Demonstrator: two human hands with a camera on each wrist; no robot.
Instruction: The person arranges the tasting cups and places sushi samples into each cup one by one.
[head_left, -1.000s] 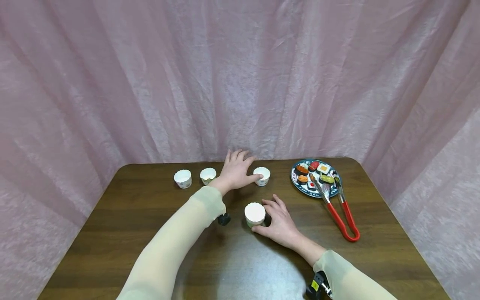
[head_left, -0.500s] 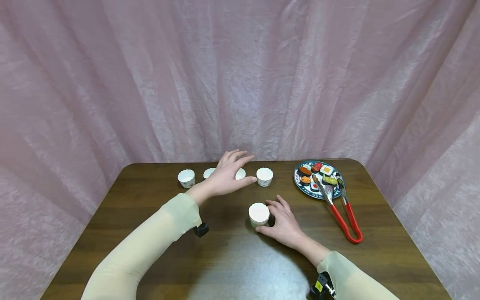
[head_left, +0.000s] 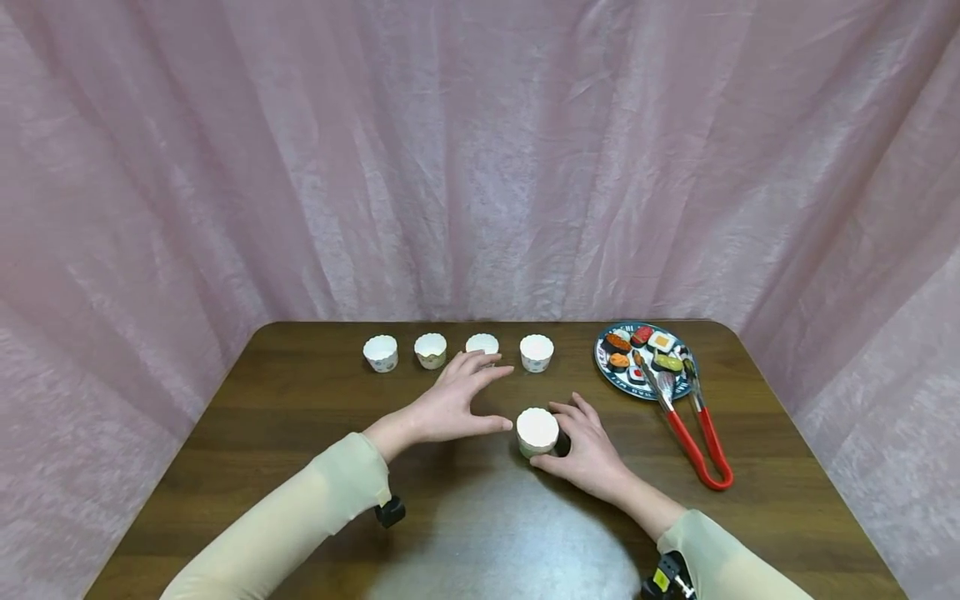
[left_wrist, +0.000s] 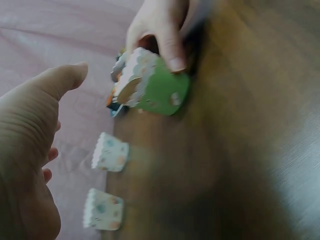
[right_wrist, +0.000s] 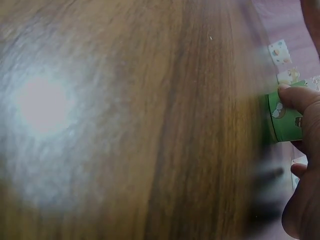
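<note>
In the head view my right hand [head_left: 588, 450] grips a stack of paper cupcake cups [head_left: 537, 435] with thumb and fingers around its side. The outermost cup [left_wrist: 162, 92] is green with small pictures, and scalloped rims of nested cups show at its mouth in the left wrist view. My left hand [head_left: 453, 404] hovers left of the stack, fingers spread, holding nothing. Its thumb tip points at the stack's rim. Just beyond the left hand, a white cupcake cup [head_left: 482, 342] is partly hidden by its fingers.
Several single cupcake cups, such as the leftmost cup [head_left: 380, 355] and the rightmost cup [head_left: 537, 354], stand in a row along the table's back edge. At the back right, red-handled tongs [head_left: 697, 454] lie across a plate [head_left: 604, 367] of sushi pieces. A pink curtain [head_left: 480, 167] hangs behind.
My left hand has drawn back from the row of cups toward the stack, uncovering a cup it had hidden. The right hand keeps its grip on the stack. The head view has shifted slightly.
</note>
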